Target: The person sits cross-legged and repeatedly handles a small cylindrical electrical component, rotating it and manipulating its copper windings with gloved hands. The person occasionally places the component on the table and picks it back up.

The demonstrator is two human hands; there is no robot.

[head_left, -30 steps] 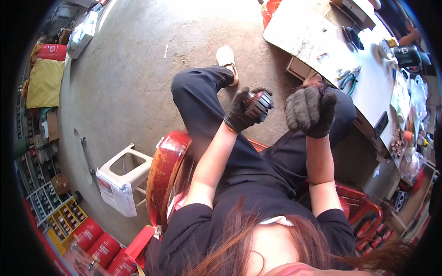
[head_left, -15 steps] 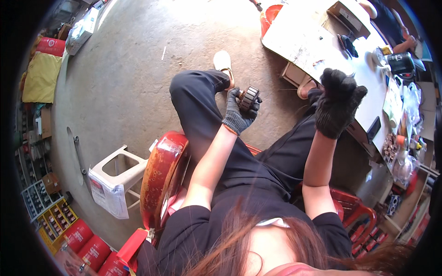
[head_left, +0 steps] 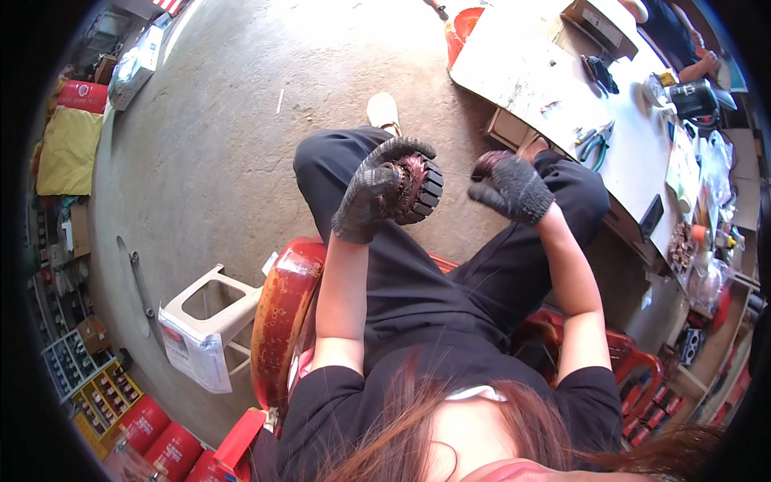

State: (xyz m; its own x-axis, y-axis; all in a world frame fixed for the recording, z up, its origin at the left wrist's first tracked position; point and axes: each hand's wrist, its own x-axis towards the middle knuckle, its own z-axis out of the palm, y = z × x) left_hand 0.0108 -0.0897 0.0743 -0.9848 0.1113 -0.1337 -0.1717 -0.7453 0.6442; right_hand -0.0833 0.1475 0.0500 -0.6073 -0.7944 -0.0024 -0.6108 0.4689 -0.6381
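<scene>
My left hand (head_left: 361, 201), in a dark grey knit glove, is closed round a motor stator (head_left: 419, 189). Its rim has dark, block-like teeth, and reddish-brown windings fill its middle. To the right, my gloved right hand (head_left: 518, 189) has its fingers closed on a small reddish-brown bundle (head_left: 491, 164) that looks like wound wire; the fingers partly cover it. A faint thin strand seems to run from the stator toward that hand. Both hands are held above my knees, a short gap apart.
A white-topped table (head_left: 522, 76) stands at the right, bearing pliers (head_left: 596, 146), a phone (head_left: 651, 218) and a black container (head_left: 695, 104). Another person (head_left: 675, 36) is beyond it. A beige stool (head_left: 213, 301) and a red chair (head_left: 289, 313) are at my left.
My right hand has come down from the table edge to beside the stator and now shows a reddish-brown bundle. My left hand has lifted and turned the stator. The pliers have come into sight.
</scene>
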